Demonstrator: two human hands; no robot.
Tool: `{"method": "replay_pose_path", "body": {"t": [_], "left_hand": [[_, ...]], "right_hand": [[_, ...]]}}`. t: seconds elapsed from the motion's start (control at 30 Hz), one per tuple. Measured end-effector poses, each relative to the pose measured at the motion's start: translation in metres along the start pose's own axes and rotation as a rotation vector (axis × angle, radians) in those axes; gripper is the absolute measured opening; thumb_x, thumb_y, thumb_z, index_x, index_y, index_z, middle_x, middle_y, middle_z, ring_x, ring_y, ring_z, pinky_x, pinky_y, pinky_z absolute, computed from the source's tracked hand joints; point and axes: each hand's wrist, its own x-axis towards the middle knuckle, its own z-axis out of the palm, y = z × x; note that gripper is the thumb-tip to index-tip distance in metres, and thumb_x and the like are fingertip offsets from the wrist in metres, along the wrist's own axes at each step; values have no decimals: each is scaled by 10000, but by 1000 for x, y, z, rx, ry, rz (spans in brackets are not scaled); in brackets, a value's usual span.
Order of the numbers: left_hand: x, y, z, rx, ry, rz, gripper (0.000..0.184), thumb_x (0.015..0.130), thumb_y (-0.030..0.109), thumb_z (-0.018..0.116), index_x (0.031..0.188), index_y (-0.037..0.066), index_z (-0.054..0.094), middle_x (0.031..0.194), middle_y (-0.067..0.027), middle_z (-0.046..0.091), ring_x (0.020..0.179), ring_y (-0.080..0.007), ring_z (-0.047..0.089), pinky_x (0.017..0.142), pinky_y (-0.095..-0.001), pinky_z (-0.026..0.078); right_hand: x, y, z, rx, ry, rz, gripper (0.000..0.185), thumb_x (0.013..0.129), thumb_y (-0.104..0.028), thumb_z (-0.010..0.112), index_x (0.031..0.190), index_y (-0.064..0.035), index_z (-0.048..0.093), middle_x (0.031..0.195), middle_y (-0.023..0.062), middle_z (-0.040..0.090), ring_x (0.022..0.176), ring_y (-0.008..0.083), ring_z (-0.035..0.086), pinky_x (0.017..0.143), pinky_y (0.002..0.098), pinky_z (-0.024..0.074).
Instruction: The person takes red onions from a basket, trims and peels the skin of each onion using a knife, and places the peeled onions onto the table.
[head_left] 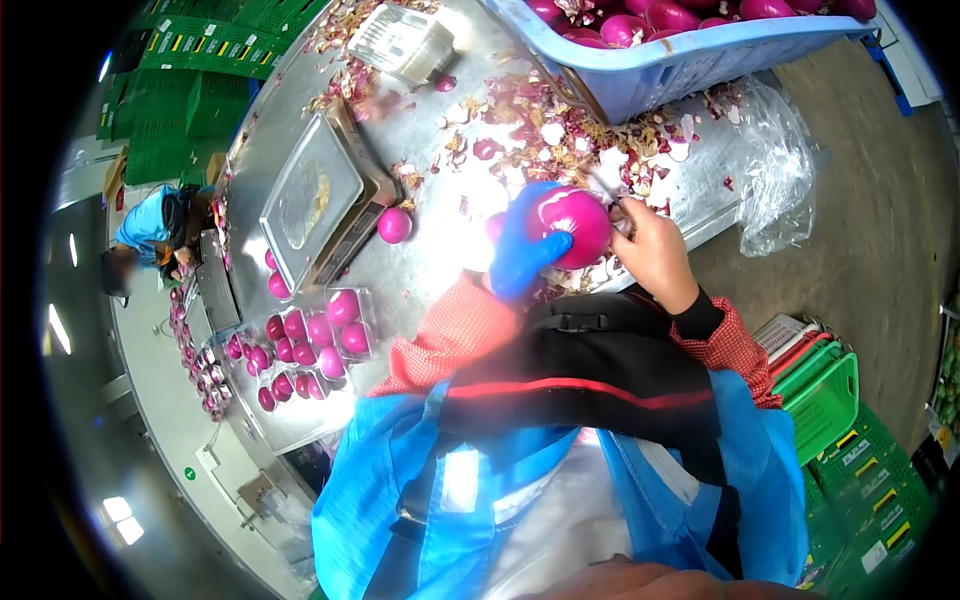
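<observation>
Close by, in the head view, the right edge of the metal tabletop (425,265) runs just beyond the right hand (655,252), with open floor (830,190) past it. A blue bin (690,62) heaped with onions bounds the far side, while bare metal leaves room between the scale (315,200) and the left hand (520,245).

The red onion (580,235) sits in the blue-gloved left hand, above the near part of the tabletop, gripped by gloved fingers with the thumb across its front. It looks nearly round, so no long axis stands out; a pale streak marks its upper left, and I cannot tell which way its root end points. The right hand's fingers are bent close at its other side; whether they hold something is unclear.

Papery skins (560,125) litter the far stretch of metal. A single onion (395,225) lies beside the scale, clear trays (362,325) of onions stand near the left edge, and a crumpled plastic bag (778,165) hangs over the right one. Beyond are green crates (215,50) and another person in blue (145,230).
</observation>
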Motion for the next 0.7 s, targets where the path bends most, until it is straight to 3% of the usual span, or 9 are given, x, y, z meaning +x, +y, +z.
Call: {"method": "replay_pose_path", "body": {"t": [0.07, 0.13, 0.2, 0.23, 0.27, 0.33, 0.43, 0.57, 0.7], "left_hand": [[0, -2, 2, -42, 29, -50, 676, 779, 198, 765, 1344, 6, 447, 1198, -151, 604, 1100, -255, 610, 931, -378, 518], [4, 0, -2, -152, -24, -106, 735, 767, 220, 765, 1373, -11, 420, 1248, -176, 586, 1133, -279, 606, 956, -394, 519], [3, 2, -2, -269, -30, -161, 749, 765, 221, 762, 1383, -18, 412, 1272, -186, 573, 1146, -290, 603, 970, -398, 519], [1, 26, 13, -332, -133, -196, 767, 762, 222, 757, 1401, -13, 402, 1297, -189, 556, 1180, -303, 585, 1015, -413, 494], [2, 21, 9, -292, -114, -185, 767, 762, 218, 756, 1402, -10, 401, 1299, -188, 554, 1185, -305, 579, 1022, -416, 487], [8, 8, -2, -209, -80, -156, 766, 760, 208, 754, 1405, -4, 400, 1301, -185, 550, 1196, -307, 569, 1036, -422, 472], [9, 3, -4, -199, -93, -117, 734, 773, 188, 741, 1397, 6, 401, 1290, -175, 551, 1208, -302, 557, 1051, -429, 455], [8, 10, -5, -90, -91, -81, 708, 775, 139, 732, 1386, 13, 398, 1277, -171, 555, 1202, -292, 559, 1039, -419, 465], [8, 24, -5, 34, -125, -69, 711, 771, 131, 755, 1378, 18, 403, 1273, -166, 560, 1185, -284, 571, 1017, -407, 483]], "right_hand": [[6, 10, 7, 266, 18, 220, 279, 846, -235, 668, 1042, -44, 614, 787, 210, 663, 729, 405, 645, 617, 481, 484], [13, 39, 15, -50, 43, 181, 324, 881, -291, 655, 1096, -53, 608, 743, 199, 659, 699, 389, 654, 610, 459, 488], [4, 45, 10, -7, 66, 189, 394, 907, -346, 642, 1158, -47, 582, 699, 179, 658, 684, 363, 665, 613, 446, 491], [3, 31, -1, 36, 87, 242, 423, 919, -364, 638, 1178, -38, 558, 683, 165, 661, 669, 337, 671, 607, 427, 490], [2, 21, -8, 222, 91, 236, 393, 936, -329, 628, 1173, -25, 551, 720, 154, 675, 684, 318, 677, 608, 403, 496], [-2, -1, -20, 367, 136, 63, 314, 929, -253, 639, 1155, -47, 571, 810, 140, 682, 729, 314, 676, 613, 377, 502], [-7, -10, -27, 52, 156, -260, 263, 871, -196, 684, 1099, -91, 606, 865, 97, 651, 732, 307, 658, 606, 372, 501], [-12, -9, -39, -280, 119, -384, 301, 742, -186, 756, 1008, -136, 624, 833, 55, 563, 666, 250, 625, 574, 361, 491], [-12, -7, -46, -391, 112, -420, 344, 720, -177, 770, 1031, -133, 629, 839, 44, 566, 694, 225, 634, 585, 345, 496]]}}
